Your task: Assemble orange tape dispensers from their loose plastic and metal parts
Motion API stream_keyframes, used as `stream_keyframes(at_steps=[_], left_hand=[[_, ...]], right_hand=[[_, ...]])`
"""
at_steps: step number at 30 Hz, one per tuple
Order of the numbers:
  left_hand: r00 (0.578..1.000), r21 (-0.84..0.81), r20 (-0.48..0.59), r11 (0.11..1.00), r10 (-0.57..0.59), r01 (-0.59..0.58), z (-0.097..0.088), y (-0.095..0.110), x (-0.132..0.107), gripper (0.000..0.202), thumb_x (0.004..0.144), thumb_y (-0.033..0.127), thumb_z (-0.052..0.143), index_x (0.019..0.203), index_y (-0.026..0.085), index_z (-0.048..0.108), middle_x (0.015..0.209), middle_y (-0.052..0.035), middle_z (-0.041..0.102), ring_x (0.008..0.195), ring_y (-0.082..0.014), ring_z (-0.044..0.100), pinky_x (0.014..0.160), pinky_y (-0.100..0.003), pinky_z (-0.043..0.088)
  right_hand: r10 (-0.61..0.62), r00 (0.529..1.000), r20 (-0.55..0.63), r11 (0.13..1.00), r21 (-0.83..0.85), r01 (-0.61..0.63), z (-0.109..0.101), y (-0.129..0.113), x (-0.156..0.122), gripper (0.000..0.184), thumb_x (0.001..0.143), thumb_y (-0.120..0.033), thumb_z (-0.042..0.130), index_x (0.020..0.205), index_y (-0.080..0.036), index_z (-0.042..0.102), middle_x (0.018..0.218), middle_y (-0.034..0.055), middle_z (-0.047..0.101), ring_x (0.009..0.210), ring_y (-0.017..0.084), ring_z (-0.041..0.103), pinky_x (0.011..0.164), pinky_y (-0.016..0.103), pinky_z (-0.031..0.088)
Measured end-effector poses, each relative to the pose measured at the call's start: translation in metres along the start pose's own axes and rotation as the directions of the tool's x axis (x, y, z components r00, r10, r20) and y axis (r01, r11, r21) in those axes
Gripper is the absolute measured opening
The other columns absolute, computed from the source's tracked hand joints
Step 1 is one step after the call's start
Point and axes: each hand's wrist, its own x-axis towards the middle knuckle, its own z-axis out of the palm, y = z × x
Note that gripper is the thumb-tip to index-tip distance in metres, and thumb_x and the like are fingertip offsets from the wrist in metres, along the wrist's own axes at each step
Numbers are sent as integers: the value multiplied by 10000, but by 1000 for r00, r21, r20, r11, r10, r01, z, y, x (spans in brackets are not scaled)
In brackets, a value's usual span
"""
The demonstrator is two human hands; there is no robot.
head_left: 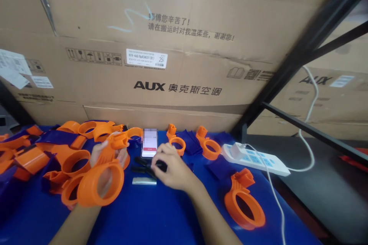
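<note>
So the left hand [97, 154] has its fingers clamped on an orange ring piece [107, 154], gripping it around the neck just below the bracket. The piece is held up above the blue table [149, 216] with the ring hanging lower and nearer the camera, and you can see a bit of the hand through the hole.

The right hand [171, 166] is over by a black-handled tool [140, 169], thumb and index fingertips looking pinched together. Can't tell if there's something small between them, or if the hand is actually holding the tool, since it covers that end. A flat silver strip [144, 181] lies just below the handles, and a phone [150, 142] with its screen lit sits right behind.

Left side is a messy heap of orange parts [77, 141] mixed with dark blue pieces. On the right there are 3 more orange rings [234, 206]: 2 toward the back and 1 closer to the camera, with more dark blue flat pieces [191, 142] around the back 2. Next to those there's a white power strip [258, 159] with 1 adapter [238, 151] plugged in. Big AUX cardboard box [178, 69] stands behind everything.
</note>
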Motion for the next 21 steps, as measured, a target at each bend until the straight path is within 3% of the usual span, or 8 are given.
stream_keyframes(at_steps=[3, 6, 14, 21], left_hand=[[998, -33, -54, 999, -27, 26, 13, -8, 0, 539, 901, 654, 430, 766, 173, 634, 556, -52, 586, 462, -157, 521, 402, -265, 386], [999, -68, -41, 997, -34, 31, 20, -10, 0, 480, 912, 603, 450, 842, 168, 642, 572, -46, 614, 439, -148, 525, 388, -248, 380], [999, -72, 13, 997, -42, 42, 19, -12, 3, 330, 897, 487, 540, 870, 168, 622, 582, -39, 635, 444, -148, 559, 407, -229, 418], [997, 0, -49, 998, 57, -57, 27, -15, 7, 319, 914, 469, 555, 981, 162, 610, 586, -31, 627, 466, -149, 562, 422, -221, 427]], right_hand=[[-5, 974, 224, 997, -72, 22, 16, -7, -2, 87, 825, -130, 694, 848, -209, 665, 989, 26, 545, 934, 201, 485, 859, 354, 363], [28, 951, 308, 993, -122, 11, 22, -6, -5, 97, 791, -117, 705, 820, -195, 655, 996, 27, 516, 927, 199, 456, 861, 356, 340], [56, 916, 398, 990, -144, 2, 21, -1, -6, 77, 808, -161, 739, 849, -197, 685, 1038, 40, 505, 978, 217, 439, 855, 350, 321], [80, 918, 389, 987, -162, -17, 22, -4, -6, 126, 805, -237, 803, 870, -208, 699, 1051, 39, 515, 1031, 237, 448, 885, 375, 333]])
